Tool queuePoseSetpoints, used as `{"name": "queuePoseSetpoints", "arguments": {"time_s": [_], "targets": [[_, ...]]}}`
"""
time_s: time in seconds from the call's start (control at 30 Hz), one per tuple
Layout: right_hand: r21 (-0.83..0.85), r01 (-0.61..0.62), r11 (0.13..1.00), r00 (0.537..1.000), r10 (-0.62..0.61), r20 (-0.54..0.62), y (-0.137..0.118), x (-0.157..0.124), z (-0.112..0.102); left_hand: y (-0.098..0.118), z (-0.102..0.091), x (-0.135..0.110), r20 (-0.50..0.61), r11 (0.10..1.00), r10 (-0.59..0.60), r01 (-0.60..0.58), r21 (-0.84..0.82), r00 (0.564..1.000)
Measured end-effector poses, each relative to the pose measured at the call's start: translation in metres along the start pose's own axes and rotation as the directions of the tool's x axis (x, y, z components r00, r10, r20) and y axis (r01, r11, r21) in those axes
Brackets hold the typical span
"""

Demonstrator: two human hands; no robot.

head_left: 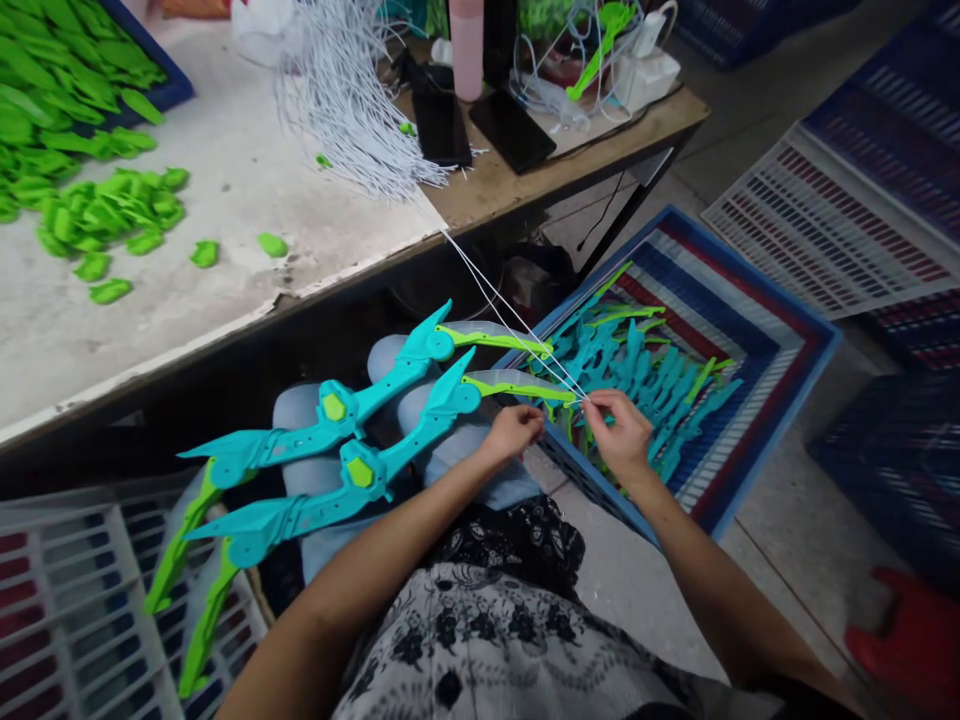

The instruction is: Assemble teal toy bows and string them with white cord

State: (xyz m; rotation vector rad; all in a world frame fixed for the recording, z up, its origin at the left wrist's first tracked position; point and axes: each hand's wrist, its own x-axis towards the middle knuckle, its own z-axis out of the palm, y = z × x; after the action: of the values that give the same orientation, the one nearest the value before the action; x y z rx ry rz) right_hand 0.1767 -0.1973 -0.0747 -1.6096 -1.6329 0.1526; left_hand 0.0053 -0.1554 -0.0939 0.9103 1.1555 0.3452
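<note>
Two toy bows lie side by side across my lap, a farther toy bow (300,440) and a nearer toy bow (300,513), both turquoise with green limbs. My right hand (621,440) pinches thin white cords (517,325) at the green tip of the nearer bow. These cords run up taut to the table edge, by a large bundle of white cord (352,110). Just left of that tip, below the nearer limb, is my left hand (516,432). Its fingers are curled together, and whatever may be between them is hidden.
A striped-lined blue crate (757,350) on my right holds many turquoise and green bows. Green parts (112,215) are scattered on the table (240,180), along with phones (514,128) and a pink bottle (466,50). A white lattice crate (67,600) stands lower left, a red object (907,630) lower right.
</note>
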Motion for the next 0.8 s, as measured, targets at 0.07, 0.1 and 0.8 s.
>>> {"name": "queuePoseSetpoints", "arguments": {"time_s": [0.07,0.1,0.8], "targets": [[-0.003,-0.003,1.0,1.0,0.003,0.013,0.0,0.0,-0.001,0.002,0.004,0.003,0.01,1.0,-0.015,0.015,-0.012,1.0],[-0.006,-0.002,1.0,1.0,0.002,0.019,0.001,0.0,-0.001,0.003,0.005,0.004,0.016,0.999,-0.023,0.023,-0.021,1.0],[0.049,-0.052,0.997,0.997,0.049,0.051,-0.005,-0.001,-0.002,0.009,0.013,0.019,0.164,0.969,-0.046,0.083,-0.232,0.985]]}}
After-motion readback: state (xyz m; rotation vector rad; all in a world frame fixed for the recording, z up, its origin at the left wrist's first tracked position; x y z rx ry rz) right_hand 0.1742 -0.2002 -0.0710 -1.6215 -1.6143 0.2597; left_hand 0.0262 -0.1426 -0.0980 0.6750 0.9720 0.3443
